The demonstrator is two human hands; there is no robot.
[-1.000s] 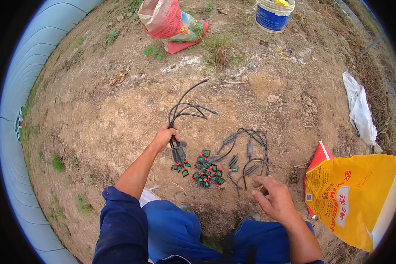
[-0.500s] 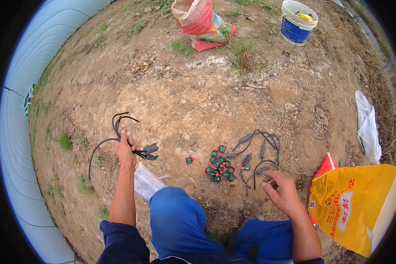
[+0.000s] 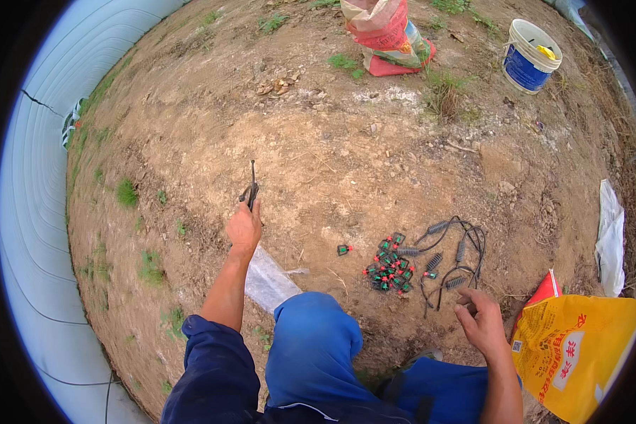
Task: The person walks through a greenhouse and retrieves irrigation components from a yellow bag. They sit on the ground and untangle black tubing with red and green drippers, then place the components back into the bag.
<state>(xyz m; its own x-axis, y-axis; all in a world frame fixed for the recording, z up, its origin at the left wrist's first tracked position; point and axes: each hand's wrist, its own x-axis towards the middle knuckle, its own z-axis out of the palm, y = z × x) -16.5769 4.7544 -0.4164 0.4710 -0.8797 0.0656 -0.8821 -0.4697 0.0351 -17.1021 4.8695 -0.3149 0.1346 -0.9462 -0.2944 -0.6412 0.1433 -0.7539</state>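
My left hand [image 3: 244, 227] is raised over the bare soil and is shut on a bunch of thin black tubes [image 3: 251, 189] that stick up from the fist. My right hand [image 3: 482, 321] hovers low by my right knee, fingers curled at the near end of the black tubes with ribbed ends [image 3: 451, 251] lying on the ground. Whether it grips one I cannot tell. Beside those tubes lies a pile of small green and red fittings [image 3: 390, 270]. One fitting [image 3: 343, 249] lies apart to the left.
A yellow printed sack [image 3: 576, 353] stands at my right. A clear plastic bag [image 3: 267, 281] lies by my left knee. A white and blue bucket [image 3: 530, 48] and a red and white sack [image 3: 385, 32] stand far ahead. White plastic sheeting [image 3: 28, 212] curves along the left.
My left hand has carried the bunch of black tubes from beside the fittings to the left and up. My right hand has stayed near the tubes on the ground.
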